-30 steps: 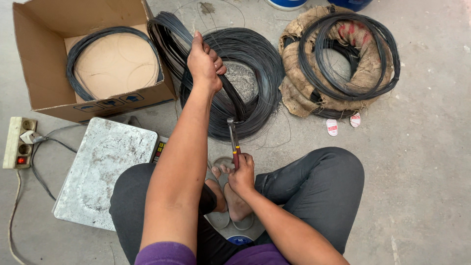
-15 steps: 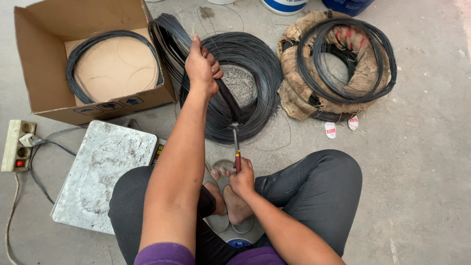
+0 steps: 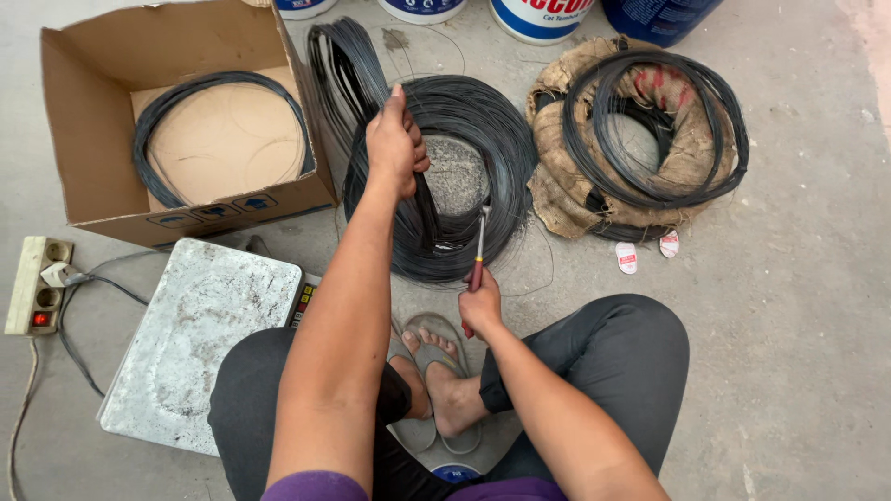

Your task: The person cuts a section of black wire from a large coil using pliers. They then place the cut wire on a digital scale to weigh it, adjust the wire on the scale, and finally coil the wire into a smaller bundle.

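Note:
My left hand (image 3: 396, 144) grips a bundle of black wire strands (image 3: 429, 218) lifted up from a large coil of black wire (image 3: 506, 139) lying on the concrete floor. My right hand (image 3: 480, 304) holds a red-handled tool (image 3: 479, 255), its metal tip pointing up against the lower part of the coil. I sit cross-legged on the floor with my feet in grey sandals (image 3: 436, 362) just below the coil.
An open cardboard box (image 3: 88, 130) with a wire ring inside stands at the left. A metal weighing scale (image 3: 195, 325) and a power strip (image 3: 35, 283) lie lower left. Another wire coil wrapped in burlap (image 3: 650, 139) lies right. Buckets (image 3: 543, 14) line the top edge.
My right hand with the tool has moved slightly up toward the coil. My left hand keeps its grip on the strands.

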